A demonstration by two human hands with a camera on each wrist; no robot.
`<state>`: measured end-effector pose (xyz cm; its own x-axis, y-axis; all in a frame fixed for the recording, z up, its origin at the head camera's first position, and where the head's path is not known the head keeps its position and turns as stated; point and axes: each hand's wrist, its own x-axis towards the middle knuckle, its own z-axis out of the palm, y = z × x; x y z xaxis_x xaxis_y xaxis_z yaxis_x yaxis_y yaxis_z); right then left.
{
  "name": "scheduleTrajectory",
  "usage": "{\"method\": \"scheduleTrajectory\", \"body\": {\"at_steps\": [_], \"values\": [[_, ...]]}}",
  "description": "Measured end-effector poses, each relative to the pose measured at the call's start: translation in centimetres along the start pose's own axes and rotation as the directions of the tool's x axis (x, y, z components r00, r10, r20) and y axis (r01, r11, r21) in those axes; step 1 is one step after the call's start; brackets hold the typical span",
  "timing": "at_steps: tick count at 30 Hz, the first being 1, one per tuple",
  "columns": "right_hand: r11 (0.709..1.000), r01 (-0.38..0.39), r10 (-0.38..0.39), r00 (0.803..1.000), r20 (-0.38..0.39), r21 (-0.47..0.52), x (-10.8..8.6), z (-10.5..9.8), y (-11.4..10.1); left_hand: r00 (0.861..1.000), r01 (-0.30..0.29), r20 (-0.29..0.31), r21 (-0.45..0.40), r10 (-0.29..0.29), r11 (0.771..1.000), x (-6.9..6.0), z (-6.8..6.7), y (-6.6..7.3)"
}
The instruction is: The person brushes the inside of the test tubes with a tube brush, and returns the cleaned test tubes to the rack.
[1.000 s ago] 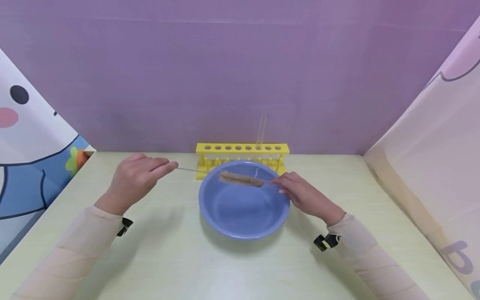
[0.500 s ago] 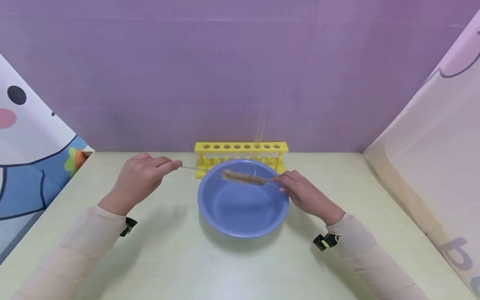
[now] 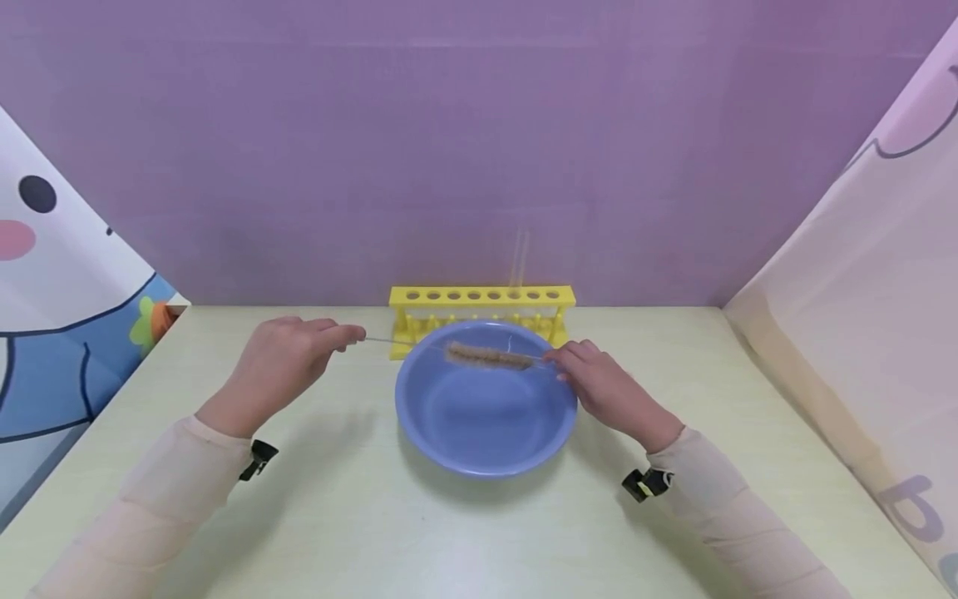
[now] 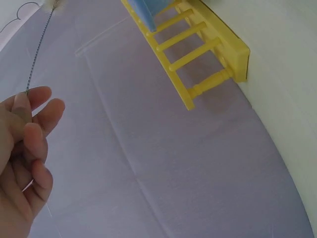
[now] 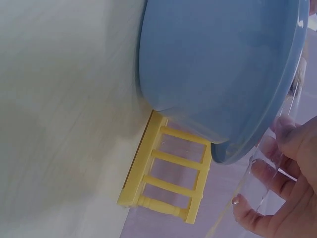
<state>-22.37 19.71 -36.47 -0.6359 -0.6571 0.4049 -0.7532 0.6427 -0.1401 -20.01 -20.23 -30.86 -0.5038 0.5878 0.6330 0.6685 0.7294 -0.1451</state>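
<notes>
My left hand (image 3: 288, 366) pinches the thin twisted-wire handle (image 4: 38, 57) of a test tube brush (image 3: 486, 356) between thumb and forefinger. Its tan bristles hang level over the blue basin (image 3: 486, 433), fluffy at the left and narrower towards the right. At the basin's right rim my right hand (image 3: 606, 387) grips a clear test tube (image 5: 257, 188), fingers curled round it. The bristles' right part seems to lie within the tube, though the clear wall makes its mouth hard to place. In the left wrist view only the brush's tip of bristles shows.
Behind the basin a yellow test tube rack (image 3: 482, 295) stands on the pale table (image 3: 449, 541), with one clear tube (image 3: 520, 258) upright in it. A purple cloth (image 3: 479, 150) rises at the back, and printed curtains hang on both sides.
My left hand has shifted a little to the right, and the brush has slid slightly towards my right hand. The right hand and the basin stay nearly in place.
</notes>
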Motion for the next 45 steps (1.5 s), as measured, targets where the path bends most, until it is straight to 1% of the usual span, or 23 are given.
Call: {"method": "scheduleTrajectory", "body": {"at_steps": [6, 8, 12, 17, 22, 25, 32, 38, 43, 45], "values": [[1.0, -0.02, 0.02, 1.0, 0.023, 0.002, 0.1, 0.3, -0.3, 0.997, 0.036, 0.07, -0.058, -0.032, 0.998, -0.3, 0.0, -0.1], [1.0, -0.021, 0.021, 0.999, 0.024, -0.002, 0.1, 0.3, -0.3, 0.993, 0.054, 0.107, -0.07, -0.046, 0.996, -0.2, 0.0, -0.1], [1.0, -0.023, 0.023, 0.999, 0.022, -0.011, 0.2, 0.3, -0.3, 0.981, 0.086, 0.184, -0.091, -0.068, 0.992, 0.0, -0.1, -0.1], [1.0, -0.015, 0.015, 1.0, 0.009, -0.017, 0.3, 0.6, -0.3, 0.959, 0.147, 0.262, -0.13, -0.109, 0.981, 0.1, -0.4, 0.1], [1.0, 0.006, -0.007, 1.0, -0.027, -0.027, 0.3, 0.8, -0.3, 0.934, 0.216, 0.324, -0.169, -0.153, 0.962, 0.3, -0.9, 0.3], [1.0, 0.009, -0.01, 0.999, -0.03, -0.027, 0.3, 0.9, -0.2, 0.924, 0.248, 0.34, -0.191, -0.173, 0.95, 0.4, -1.0, 0.4], [1.0, 0.003, -0.004, 0.999, -0.033, -0.023, 0.4, 0.9, -0.3, 0.899, 0.328, 0.377, -0.242, -0.222, 0.913, 0.6, -0.6, 0.2], [0.999, 0.012, -0.014, 0.999, -0.043, -0.032, 0.3, 0.9, -0.4, 0.88, 0.376, 0.41, -0.289, -0.241, 0.88, 0.8, -0.3, 0.2], [0.999, 0.009, -0.011, 0.999, -0.047, -0.044, 0.1, 0.9, -0.4, 0.856, 0.423, 0.447, -0.313, -0.261, 0.851, 1.0, 0.0, 0.3], [0.999, 0.004, -0.007, 0.999, -0.048, -0.048, 0.0, 0.9, -0.5, 0.849, 0.435, 0.454, -0.313, -0.269, 0.844, 1.1, 0.1, 0.5]]}}
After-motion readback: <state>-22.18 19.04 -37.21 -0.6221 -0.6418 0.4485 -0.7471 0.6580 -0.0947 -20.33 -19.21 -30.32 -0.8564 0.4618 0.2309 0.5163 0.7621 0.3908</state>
